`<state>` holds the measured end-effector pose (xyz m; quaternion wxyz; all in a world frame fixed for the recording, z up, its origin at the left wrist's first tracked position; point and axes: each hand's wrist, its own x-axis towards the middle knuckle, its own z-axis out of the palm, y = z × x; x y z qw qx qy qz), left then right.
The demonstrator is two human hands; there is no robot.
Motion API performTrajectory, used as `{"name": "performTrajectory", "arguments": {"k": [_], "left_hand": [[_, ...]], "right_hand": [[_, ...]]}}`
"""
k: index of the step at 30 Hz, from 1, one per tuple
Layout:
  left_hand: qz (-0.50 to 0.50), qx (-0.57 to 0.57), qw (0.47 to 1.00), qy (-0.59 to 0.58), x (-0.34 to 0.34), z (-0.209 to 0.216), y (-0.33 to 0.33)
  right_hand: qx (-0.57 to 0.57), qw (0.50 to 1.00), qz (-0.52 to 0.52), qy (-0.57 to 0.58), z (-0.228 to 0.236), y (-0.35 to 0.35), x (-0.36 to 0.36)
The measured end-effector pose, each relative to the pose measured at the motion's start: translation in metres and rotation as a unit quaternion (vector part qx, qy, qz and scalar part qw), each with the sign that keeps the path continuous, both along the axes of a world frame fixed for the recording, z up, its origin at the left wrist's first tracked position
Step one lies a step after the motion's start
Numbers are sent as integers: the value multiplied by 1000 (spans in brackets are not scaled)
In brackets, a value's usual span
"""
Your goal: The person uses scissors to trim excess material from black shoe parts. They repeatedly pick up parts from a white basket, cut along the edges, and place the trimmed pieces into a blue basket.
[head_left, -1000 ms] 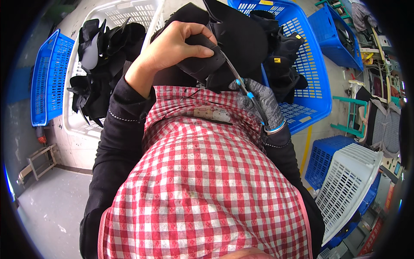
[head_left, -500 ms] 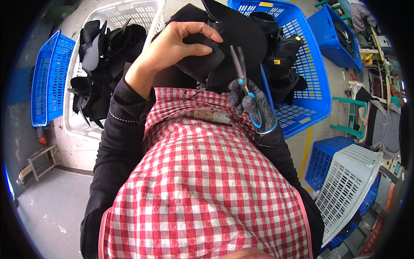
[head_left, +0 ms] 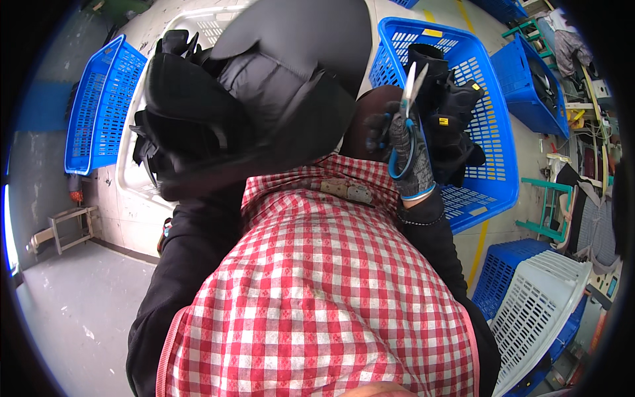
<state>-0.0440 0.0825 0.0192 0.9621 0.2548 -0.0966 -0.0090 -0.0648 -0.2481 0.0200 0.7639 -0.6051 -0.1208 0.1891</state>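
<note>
A large black piece [head_left: 278, 86] of smooth, flexible material, with a curved edge and a pocket-like fold, is lifted on the left and slightly blurred. My left sleeve runs up under it, and that hand is hidden behind the piece. In a grey knit glove, my right hand [head_left: 409, 155] is closed around a pair of scissors [head_left: 414, 89] with blue handles. Their blades point up and stand a little apart. Beside this hand, several black items [head_left: 453, 126] with small yellow labels lie in a blue plastic basket [head_left: 503, 152].
A white basket [head_left: 129, 152] stands behind the black piece at left. Farther left is another blue basket [head_left: 106, 106]. At right are a blue crate [head_left: 522, 86], a green metal frame [head_left: 549, 208] and tilted white and blue baskets [head_left: 539, 311]. A small wooden stool [head_left: 73, 228] stands at lower left.
The black piece has come up and leftward from my lap, now covering my left hand, which was bare and pinching its edge. My right hand has shifted slightly right, still with the scissors.
</note>
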Motion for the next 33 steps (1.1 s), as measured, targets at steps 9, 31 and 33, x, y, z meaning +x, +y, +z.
{"name": "performTrajectory", "arguments": {"k": [9, 31, 33], "left_hand": [[-34, -51, 991, 116, -10, -44, -103], [227, 775, 590, 6, -96, 31, -109], [186, 793, 580, 14, -85, 52, -93]], "right_hand": [[-162, 970, -17, -180, 16, 20, -16], [217, 973, -78, 23, 15, 13, -16], [529, 827, 56, 183, 32, -2, -7]]}}
